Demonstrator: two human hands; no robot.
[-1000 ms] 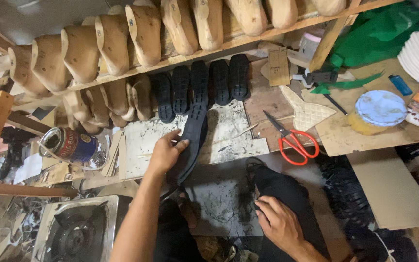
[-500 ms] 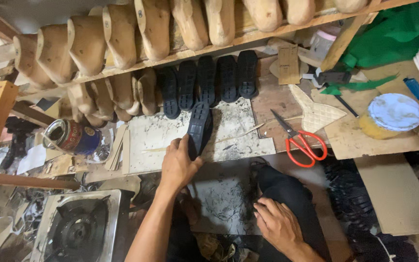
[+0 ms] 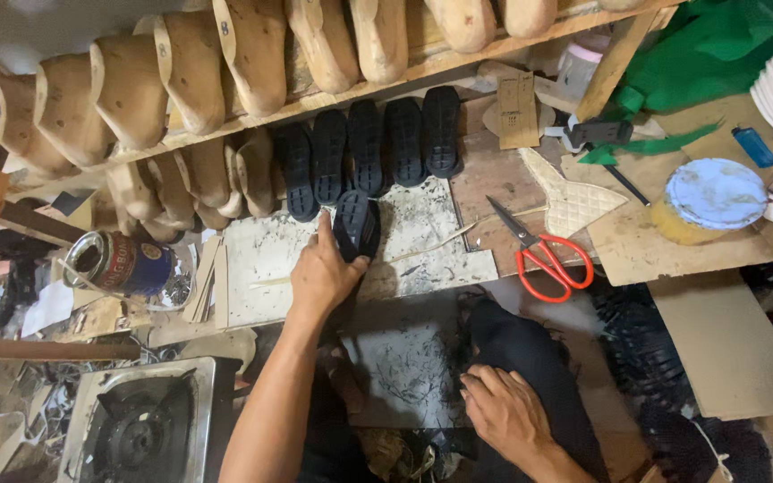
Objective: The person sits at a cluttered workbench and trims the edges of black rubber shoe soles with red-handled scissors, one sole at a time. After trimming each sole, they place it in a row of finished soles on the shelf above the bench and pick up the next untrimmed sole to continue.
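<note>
Change: left hand [image 3: 319,277] had pushed the black sole [image 3: 356,225] further up the surface [image 3: 422,224] than a moment before, so its tip sat just under the sole row [image 3: 364,148] at the back edge.
Left fingers: closed round the sole's lower end.
Right hand [image 3: 505,413]: lay loose and empty on the dark knee.
Packages: red-and-blue tin [image 3: 118,264] on its side at the left edge; yellow tub [image 3: 704,201] with a pale lid, right.
Scissors [image 3: 543,250]: red handles, lying untouched.

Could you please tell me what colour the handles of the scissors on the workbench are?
The scissors have red handles, seen clearly in the head view.
</note>
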